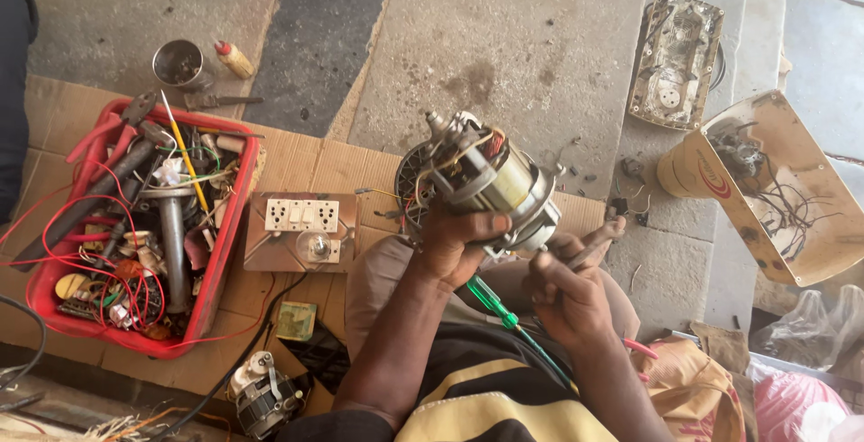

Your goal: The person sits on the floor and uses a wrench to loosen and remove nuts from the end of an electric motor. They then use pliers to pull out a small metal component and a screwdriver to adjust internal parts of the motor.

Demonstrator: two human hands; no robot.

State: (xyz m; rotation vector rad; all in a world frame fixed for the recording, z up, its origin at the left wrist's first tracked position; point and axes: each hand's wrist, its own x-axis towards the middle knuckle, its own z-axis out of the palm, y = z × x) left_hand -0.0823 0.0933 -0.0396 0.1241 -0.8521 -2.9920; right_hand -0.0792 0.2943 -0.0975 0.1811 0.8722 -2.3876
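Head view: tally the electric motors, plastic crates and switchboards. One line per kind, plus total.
Electric motors: 2, one held in the left hand, one on the floor at bottom left
Red plastic crates: 1
Switchboards with sockets and bulb: 1
Total: 4

Tan carton [781, 192] (red swoosh mark), possibly cardboard, far right
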